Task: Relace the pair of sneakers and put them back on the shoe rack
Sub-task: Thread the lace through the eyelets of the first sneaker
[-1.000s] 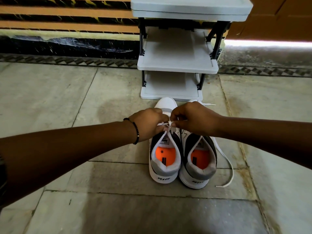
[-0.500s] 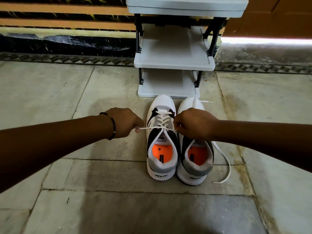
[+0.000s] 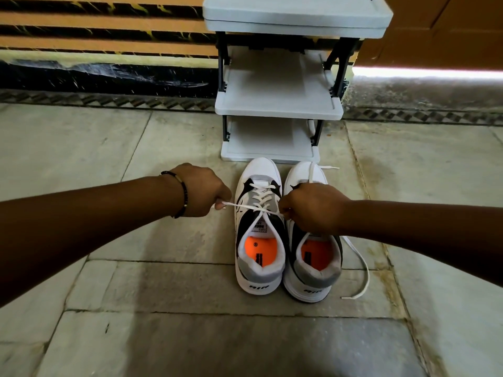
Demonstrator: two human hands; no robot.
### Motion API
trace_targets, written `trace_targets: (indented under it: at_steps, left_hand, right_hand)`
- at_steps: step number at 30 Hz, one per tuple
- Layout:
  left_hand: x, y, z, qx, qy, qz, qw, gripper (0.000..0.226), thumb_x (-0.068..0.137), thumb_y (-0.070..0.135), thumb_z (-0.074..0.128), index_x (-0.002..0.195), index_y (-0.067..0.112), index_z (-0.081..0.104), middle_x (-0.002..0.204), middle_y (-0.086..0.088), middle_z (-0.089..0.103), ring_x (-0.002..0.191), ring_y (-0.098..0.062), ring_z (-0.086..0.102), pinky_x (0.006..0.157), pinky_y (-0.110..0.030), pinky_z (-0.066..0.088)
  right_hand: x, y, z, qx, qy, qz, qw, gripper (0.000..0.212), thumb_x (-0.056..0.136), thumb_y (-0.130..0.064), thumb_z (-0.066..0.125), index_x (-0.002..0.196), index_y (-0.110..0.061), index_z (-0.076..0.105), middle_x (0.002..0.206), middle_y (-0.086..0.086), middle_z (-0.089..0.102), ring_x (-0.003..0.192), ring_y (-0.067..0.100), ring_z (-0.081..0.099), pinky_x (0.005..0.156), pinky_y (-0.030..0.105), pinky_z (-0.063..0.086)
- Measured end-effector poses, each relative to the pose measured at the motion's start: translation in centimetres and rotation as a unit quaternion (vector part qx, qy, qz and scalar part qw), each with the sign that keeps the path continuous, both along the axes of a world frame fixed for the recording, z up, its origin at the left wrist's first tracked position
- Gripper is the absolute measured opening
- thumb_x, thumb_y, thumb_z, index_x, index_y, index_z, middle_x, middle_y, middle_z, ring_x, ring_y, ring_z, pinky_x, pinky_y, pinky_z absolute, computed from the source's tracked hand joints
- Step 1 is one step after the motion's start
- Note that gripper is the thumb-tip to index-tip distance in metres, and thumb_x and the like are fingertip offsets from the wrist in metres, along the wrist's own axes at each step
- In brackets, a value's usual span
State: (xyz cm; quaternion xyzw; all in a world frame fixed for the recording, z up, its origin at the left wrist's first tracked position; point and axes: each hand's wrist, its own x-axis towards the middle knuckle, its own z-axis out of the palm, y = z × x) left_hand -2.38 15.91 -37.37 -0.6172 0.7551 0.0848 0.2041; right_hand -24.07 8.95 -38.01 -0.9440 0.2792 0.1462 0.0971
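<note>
- Two white, grey and black sneakers stand side by side on the tiled floor (image 3: 163,336), toes toward a grey shoe rack (image 3: 277,104) against the wall; both show orange insoles.
- The left sneaker (image 3: 260,235) is laced up to the top eyelets, and its white lace (image 3: 245,207) is drawn taut sideways across the tongue.
- The left hand (image 3: 202,194), with a dark beaded bracelet (image 3: 181,193) at the wrist, is curled closed with its fingers pinching one end of that lace, just left of the shoe.
- The right hand (image 3: 313,208) is curled closed too, fingers pinching the other end; it hovers over the front of the right sneaker (image 3: 313,265).
- The right sneaker's loose lace (image 3: 363,268) trails over the floor on its right side, and another end lies past its toe.
- The rack's shelves carry no shoes.
</note>
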Motion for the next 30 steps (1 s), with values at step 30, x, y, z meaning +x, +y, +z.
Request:
trace_targets:
  at_steps: [30]
  left_hand:
    - [-5.4, 1.7, -2.7, -0.001, 0.75, 0.381, 0.54, 0.031, 0.091, 0.004, 0.047, 0.087, 0.029, 0.066, 0.09, 0.001, 0.066, 0.093, -0.016, 0.06, 0.068, -0.036, 0.059]
  right_hand:
    - [3.0, 1.0, -0.9, 0.528, -0.404, -0.406, 0.627, 0.025, 0.089, 0.002, 0.047, 0.096, -0.013, 0.066, 0.069, 0.006, 0.066, 0.058, 0.014, 0.063, 0.047, 0.019, 0.047]
